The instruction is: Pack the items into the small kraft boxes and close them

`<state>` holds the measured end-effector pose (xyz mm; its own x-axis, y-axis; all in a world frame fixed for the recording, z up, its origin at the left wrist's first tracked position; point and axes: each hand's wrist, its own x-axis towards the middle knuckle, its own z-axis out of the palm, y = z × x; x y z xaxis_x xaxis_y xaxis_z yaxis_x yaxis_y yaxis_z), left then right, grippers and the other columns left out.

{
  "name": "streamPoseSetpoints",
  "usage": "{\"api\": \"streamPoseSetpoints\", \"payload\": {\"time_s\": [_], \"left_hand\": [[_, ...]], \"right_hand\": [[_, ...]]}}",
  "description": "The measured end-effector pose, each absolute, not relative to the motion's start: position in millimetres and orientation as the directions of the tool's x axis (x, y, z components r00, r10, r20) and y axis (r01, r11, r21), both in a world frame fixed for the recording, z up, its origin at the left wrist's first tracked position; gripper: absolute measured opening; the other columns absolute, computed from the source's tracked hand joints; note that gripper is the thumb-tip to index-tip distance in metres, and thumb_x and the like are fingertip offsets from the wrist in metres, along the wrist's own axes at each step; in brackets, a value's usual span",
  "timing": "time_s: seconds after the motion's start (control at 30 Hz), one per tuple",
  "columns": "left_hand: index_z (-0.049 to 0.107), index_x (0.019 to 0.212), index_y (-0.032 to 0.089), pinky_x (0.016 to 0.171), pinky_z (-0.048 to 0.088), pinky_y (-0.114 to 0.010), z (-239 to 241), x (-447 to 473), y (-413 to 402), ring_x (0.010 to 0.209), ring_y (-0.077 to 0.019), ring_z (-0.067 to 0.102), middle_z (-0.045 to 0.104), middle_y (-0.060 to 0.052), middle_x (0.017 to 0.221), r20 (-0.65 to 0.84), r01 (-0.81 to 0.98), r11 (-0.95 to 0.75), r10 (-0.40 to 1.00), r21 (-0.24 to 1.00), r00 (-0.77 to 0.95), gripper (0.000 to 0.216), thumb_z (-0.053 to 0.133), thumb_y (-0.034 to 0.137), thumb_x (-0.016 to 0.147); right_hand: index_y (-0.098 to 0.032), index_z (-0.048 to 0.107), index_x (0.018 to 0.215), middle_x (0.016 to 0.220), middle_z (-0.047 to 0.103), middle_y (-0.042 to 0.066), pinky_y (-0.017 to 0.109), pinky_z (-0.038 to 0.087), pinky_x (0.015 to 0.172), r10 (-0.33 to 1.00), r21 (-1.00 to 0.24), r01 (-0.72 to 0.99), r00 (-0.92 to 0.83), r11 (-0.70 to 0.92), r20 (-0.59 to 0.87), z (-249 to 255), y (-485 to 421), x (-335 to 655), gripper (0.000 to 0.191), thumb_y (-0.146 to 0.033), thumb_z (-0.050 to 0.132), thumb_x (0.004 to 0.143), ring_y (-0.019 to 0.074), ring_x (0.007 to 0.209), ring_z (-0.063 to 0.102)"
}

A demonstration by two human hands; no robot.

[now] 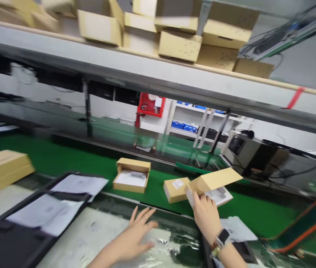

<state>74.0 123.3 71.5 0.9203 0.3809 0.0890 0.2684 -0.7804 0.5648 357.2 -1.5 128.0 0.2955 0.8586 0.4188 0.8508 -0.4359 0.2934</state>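
Observation:
My right hand (206, 216), with a watch (222, 238) on its wrist, grips the near left side of an open cardboard box (218, 179). The lid of that box is tilted up, and something white and grey lies inside. Just left of it sits a closed small box (176, 189) with a white label. My left hand (135, 235) hovers with fingers spread over the pale near work surface (93, 232), holding nothing. Farther up, another open box (130, 188) stands on the green belt (71, 160) with a white sheet and a grey piece in it.
On the left a black tray (7, 243) carries several pale grey bags (42, 210), beside larger cardboard boxes (4, 169). Another grey bag (238, 227) lies right of my right wrist. Overhead runs a shelf (135, 65) loaded with cartons. A green-and-orange post (305, 223) stands at right.

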Motion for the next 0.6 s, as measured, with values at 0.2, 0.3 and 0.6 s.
{"api": "streamPoseSetpoints", "payload": {"time_s": [0.2, 0.3, 0.6], "left_hand": [[0.063, 0.123, 0.033, 0.122, 0.012, -0.061, 55.4, -135.1, 153.2, 0.141, -0.0284, 0.040, 0.049, -0.003, 0.150, 0.176, 0.569, -0.706, 0.680, 0.422, 0.712, 0.039, 0.045, 0.020, 0.090], [0.053, 0.135, 0.016, 0.121, 0.025, -0.051, 75.1, -202.4, 227.6, 0.140, -0.0274, 0.042, 0.049, -0.014, 0.148, 0.181, 0.728, -0.632, 0.775, 0.267, 0.606, 0.062, 0.046, 0.005, 0.075], [0.061, 0.109, 0.013, 0.113, 0.032, -0.051, 92.8, -215.5, 316.0, 0.121, -0.0358, 0.058, 0.066, -0.021, 0.121, 0.065, 0.704, -0.705, 0.709, 0.086, 0.703, 0.062, 0.065, 0.011, 0.047]], "right_hand": [[-0.029, 0.060, 0.123, 0.089, 0.059, 0.014, 0.046, 0.041, 0.067, 0.918, 0.254, 0.947, 0.087, -0.196, 0.387, 91.7, -25.7, 201.5, 0.061, -0.002, 0.050, 0.069, 0.0332, 0.076, 0.057], [-0.029, 0.061, 0.120, 0.094, 0.063, 0.014, 0.044, 0.041, 0.068, 0.941, 0.211, 0.966, 0.075, -0.151, 0.329, 60.3, -25.5, 143.2, 0.059, -0.002, 0.053, 0.069, 0.0327, 0.079, 0.059], [-0.024, 0.058, 0.129, 0.117, 0.063, 0.019, 0.047, 0.043, 0.084, 0.907, -0.082, 0.966, 0.257, -0.244, 0.333, 18.0, 22.0, 72.2, 0.044, -0.017, 0.056, 0.086, 0.0335, 0.100, 0.060]]}}
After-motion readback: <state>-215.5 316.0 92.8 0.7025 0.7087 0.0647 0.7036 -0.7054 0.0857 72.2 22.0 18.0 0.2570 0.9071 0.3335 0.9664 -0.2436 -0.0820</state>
